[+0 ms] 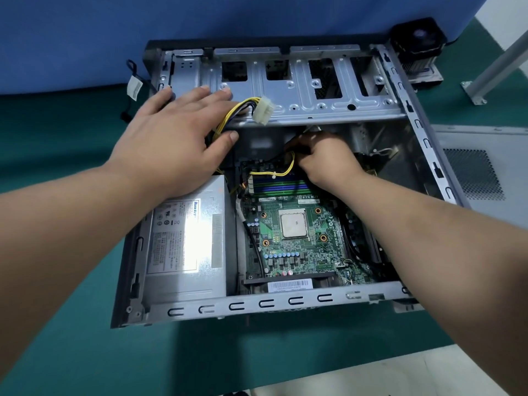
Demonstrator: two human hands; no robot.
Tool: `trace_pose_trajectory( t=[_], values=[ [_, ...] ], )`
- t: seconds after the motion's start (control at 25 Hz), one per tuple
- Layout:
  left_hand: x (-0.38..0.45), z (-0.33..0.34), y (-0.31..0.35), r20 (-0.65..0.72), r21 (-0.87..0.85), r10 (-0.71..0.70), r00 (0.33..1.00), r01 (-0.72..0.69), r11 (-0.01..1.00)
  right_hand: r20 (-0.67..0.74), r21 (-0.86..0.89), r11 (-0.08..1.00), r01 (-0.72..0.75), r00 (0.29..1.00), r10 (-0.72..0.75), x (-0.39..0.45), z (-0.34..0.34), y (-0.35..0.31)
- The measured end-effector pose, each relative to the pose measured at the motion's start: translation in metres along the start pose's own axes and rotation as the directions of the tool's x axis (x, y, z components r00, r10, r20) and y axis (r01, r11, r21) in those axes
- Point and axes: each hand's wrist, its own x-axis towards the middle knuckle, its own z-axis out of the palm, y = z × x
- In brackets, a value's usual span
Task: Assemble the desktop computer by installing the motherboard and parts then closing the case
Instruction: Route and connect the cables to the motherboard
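Observation:
The open computer case (285, 305) lies flat on a green mat. A green motherboard (294, 247) with a bare CPU (294, 224) sits inside, next to the silver power supply (185, 241) on the left. My left hand (174, 141) lies spread with straight fingers on the drive cage (328, 107) and the yellow-black cable bundle, whose white connector (264, 110) rests on the cage. My right hand (323, 158) reaches deep into the case above the RAM slots (280, 185), fingers curled around a yellow-black cable (285, 171); its fingertips are hidden.
A black CPU cooler with fan (417, 44) stands behind the case at the back right. The grey side panel (480, 172) lies to the right. A blue partition rises behind. A tagged cable (134, 87) hangs off the case's left rear.

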Motion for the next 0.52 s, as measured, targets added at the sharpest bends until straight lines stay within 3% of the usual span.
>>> trace_pose_trajectory(
  t=[0.52],
  values=[
    [0.0003,0.0014,-0.0003,0.003,0.008,-0.001,1.000,0.001,1.000,0.007,-0.094,0.995,0.026,1.000,-0.026,0.0025,0.0005,0.0004]
  ],
)
